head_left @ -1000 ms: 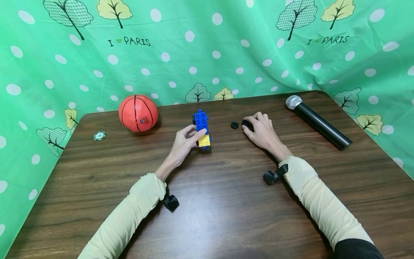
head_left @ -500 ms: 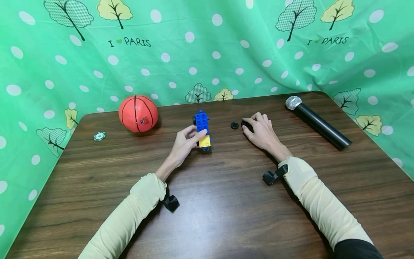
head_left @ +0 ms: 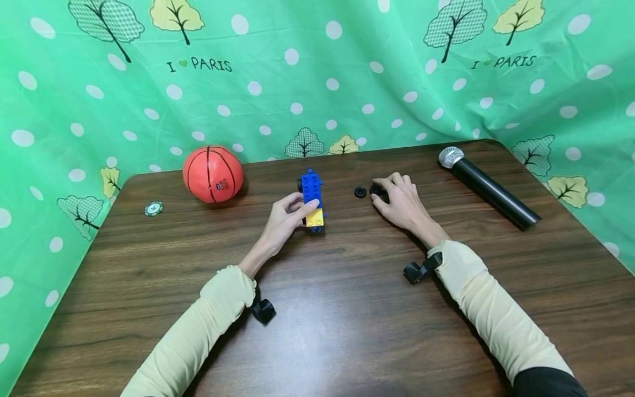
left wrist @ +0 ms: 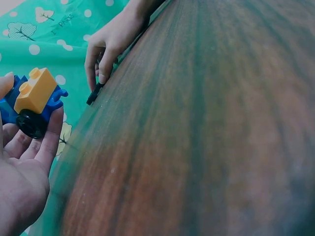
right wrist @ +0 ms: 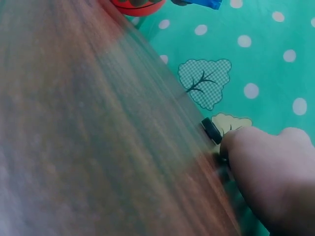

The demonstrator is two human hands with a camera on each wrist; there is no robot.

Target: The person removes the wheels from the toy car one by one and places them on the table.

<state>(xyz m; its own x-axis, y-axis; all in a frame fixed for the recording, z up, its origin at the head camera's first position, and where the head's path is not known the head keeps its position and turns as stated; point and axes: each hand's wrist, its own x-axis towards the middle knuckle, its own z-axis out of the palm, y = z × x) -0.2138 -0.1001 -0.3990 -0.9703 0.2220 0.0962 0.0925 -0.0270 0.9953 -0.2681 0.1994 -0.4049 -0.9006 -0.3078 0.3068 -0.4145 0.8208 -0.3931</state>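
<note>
My left hand (head_left: 285, 220) holds a toy car (head_left: 311, 190) built of blue and yellow blocks, thumb on top and fingers beneath. A black wheel (left wrist: 31, 124) sits on the car's side below the yellow block (left wrist: 37, 91); another shows at its far left in the head view. Bare blue axle ends stick out on its right side. My right hand (head_left: 401, 203) pinches a small black wheel (head_left: 376, 189) at the tabletop, partly hidden by the fingers. A second loose wheel (head_left: 360, 192) lies just left of that hand.
On the brown wooden table (head_left: 317, 309), a red toy basketball (head_left: 213, 174) stands at the back left, with a green-and-white poker chip (head_left: 154, 208) nearer the left edge. A black microphone (head_left: 491, 187) lies at the right. Behind hangs a green dotted curtain (head_left: 307, 99).
Hardly anything moves. A little more of the wheel shows between my right fingers now; the left hand keeps its hold on the car in the same place.
</note>
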